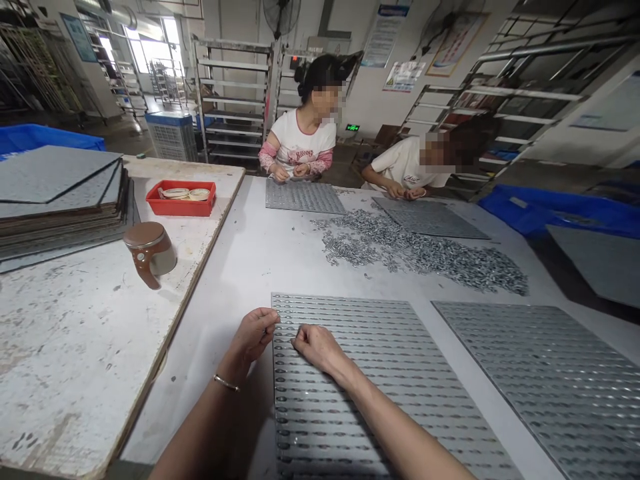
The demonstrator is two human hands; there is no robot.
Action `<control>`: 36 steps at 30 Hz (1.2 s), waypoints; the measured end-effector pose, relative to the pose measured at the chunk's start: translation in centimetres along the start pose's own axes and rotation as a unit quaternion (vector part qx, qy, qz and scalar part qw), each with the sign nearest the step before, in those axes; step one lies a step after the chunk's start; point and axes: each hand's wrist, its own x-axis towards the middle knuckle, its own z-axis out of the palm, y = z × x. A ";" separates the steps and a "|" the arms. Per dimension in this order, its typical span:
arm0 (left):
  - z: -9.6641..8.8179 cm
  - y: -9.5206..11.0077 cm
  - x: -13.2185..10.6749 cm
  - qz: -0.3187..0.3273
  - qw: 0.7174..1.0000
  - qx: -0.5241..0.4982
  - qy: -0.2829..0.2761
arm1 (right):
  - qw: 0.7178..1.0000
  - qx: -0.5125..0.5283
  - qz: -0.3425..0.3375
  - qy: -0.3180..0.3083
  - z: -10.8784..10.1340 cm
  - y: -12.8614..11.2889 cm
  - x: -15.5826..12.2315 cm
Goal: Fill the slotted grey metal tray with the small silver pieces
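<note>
A grey board [370, 400] lies on the white table before me, covered in rows of small, shiny, elongated pieces. My left hand [254, 335], a bangle on its wrist, is at the board's left edge near the far corner. Its thumb and fingers are pinched together, and whatever they hold is too small to see. Just right of it, my right hand [317, 347] hovers over or rests on the rows with curled fingers; what is in its grip is hidden. A second board [550, 373] with similar rows lies to the right.
Beyond the boards spreads a heap of loose shiny pieces [440, 253]. Two people sit across the table with boards [305, 197] before them. On the left worktop [65, 347] stand a brown-lidded mug [163, 257], a red tray [180, 208] and a stack of boards [60, 227].
</note>
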 end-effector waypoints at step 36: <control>0.7 0.7 0.1 -0.090 0.979 -0.171 0.066 | 0.999 0.016 -0.017 0.022 0.9 0.5 -1.4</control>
